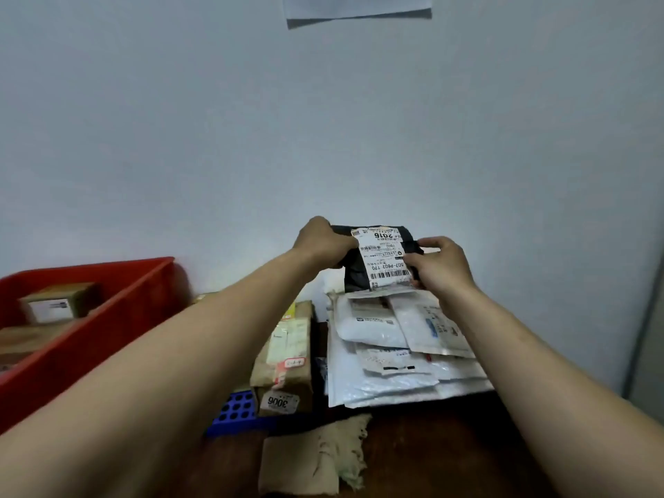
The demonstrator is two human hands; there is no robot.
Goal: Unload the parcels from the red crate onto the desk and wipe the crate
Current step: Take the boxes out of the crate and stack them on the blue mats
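Note:
A black parcel (pixel 381 258) with a white shipping label is held upright near the wall, above a pile of white mailer bags (pixel 391 354) on the dark desk (pixel 449 454). My left hand (pixel 319 240) grips its left edge and my right hand (pixel 440 262) pinches its right edge. The red crate (pixel 107 318) stands at the left and holds cardboard boxes (pixel 59 303). A beige cloth (pixel 316 458) lies crumpled on the desk near the front.
Brown cardboard parcels (pixel 287 357) lie between the crate and the white bags, one with a tag reading 3006. A blue perforated rack (pixel 237 411) sits under them. The pale wall rises right behind the desk, with a paper sheet (pixel 355 9) stuck high up.

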